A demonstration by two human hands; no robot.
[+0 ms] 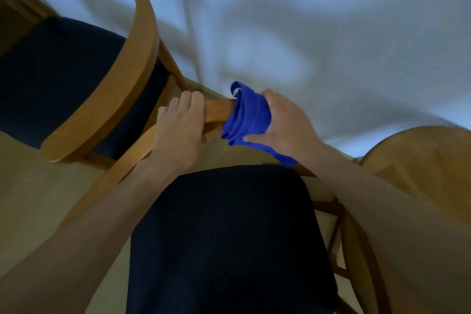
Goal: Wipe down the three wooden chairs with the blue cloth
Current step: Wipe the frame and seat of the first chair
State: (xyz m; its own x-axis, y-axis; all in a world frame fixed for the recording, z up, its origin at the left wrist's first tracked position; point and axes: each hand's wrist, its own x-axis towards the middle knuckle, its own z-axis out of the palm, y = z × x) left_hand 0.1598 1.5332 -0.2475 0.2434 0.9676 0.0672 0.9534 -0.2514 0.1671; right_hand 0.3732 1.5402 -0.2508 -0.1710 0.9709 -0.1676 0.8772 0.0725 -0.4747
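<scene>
The right hand (285, 122) grips the bunched blue cloth (247, 115) around the curved wooden backrest (218, 111) of the near chair. Just beside it the left hand (178, 130) holds the same rail — fingers curled over it. A second chair (122, 79) stands to the left.

Bright blue cloth (246, 115), honey-brown wooden chair frames (142, 41) with plain dark navy seats (224, 237), pale grey-white wall (331, 20).

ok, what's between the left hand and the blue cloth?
In the head view, only a short bare stretch of the chair's wooden back rail separates the left hand from the blue cloth, which the right hand grips.
</scene>
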